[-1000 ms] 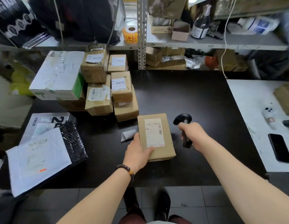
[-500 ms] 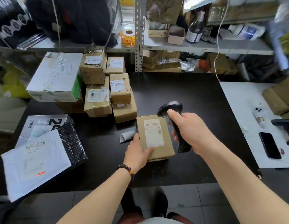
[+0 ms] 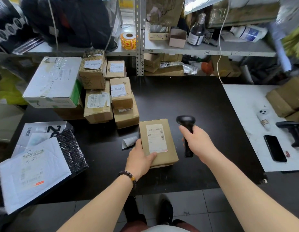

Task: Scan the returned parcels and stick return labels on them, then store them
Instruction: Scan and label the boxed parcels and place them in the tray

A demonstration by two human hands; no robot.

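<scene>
Our left fingers (image 3: 152,155) hold the parcel (image 3: 159,131) flat on the table (image 3: 187,94), label up, long axis away from us | right fingers (image 3: 187,131) grip scanner (image 3: 185,120) just right | parcel stack (image 3: 110,101) behind-left

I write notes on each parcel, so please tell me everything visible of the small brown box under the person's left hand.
The small brown box is plain cardboard, closed, lying flat on the black table. A white label with barcodes covers much of its top. The left hand grips its near left corner, thumb at the label's lower edge. The scanner in the right hand is beside it, apart.
</scene>
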